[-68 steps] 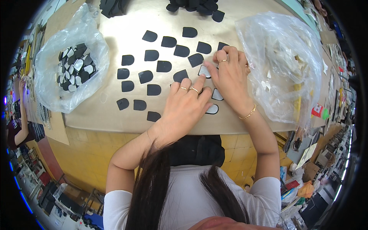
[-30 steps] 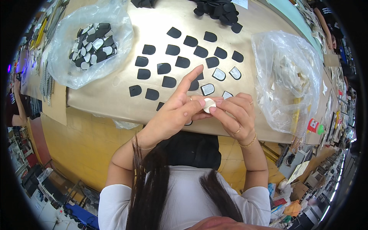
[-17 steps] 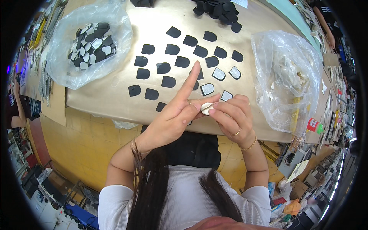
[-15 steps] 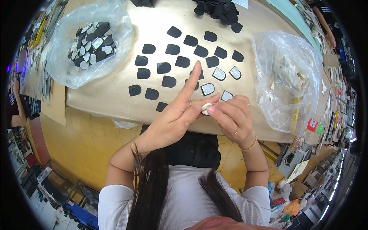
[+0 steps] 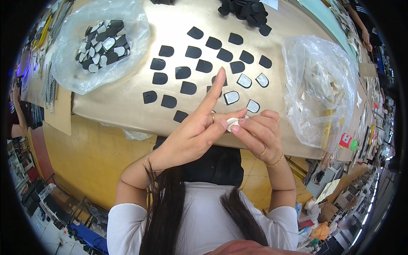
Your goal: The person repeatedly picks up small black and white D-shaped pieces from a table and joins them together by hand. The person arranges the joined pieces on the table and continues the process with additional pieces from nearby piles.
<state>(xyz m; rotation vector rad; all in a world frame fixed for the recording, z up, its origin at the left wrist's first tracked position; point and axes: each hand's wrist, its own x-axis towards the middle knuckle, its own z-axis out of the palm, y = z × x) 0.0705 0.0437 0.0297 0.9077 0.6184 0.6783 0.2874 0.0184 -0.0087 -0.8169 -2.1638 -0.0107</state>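
Note:
A small white piece (image 5: 232, 123) with a curved edge is pinched between my two hands, above the table's near edge. My left hand (image 5: 191, 135) presses it with the thumb and lower fingers, while its index finger points straight out over the table. On the other side, my right hand (image 5: 261, 132) grips it with thumb and fingertips. Beyond the hands lie several rows of black pieces (image 5: 188, 88), each with one rounded end. Nearest my right hand are several similar pieces with a pale face and dark rim, such as this pale-faced piece (image 5: 231, 97). Fingers hide part of the white piece.
A clear plastic bag (image 5: 68, 70) of black and pale pieces stands at the left. Another clear bag (image 5: 297, 114) with whitish scraps lies right, beside a bottle with a green cap (image 5: 353, 144). A black heap (image 5: 246, 12) sits at the table's (image 5: 114, 111) far side.
The white piece has turned between my fingers and shows more of its folded-looking surface. My right thumb has shifted down along it. The table's contents have shifted slightly in view.

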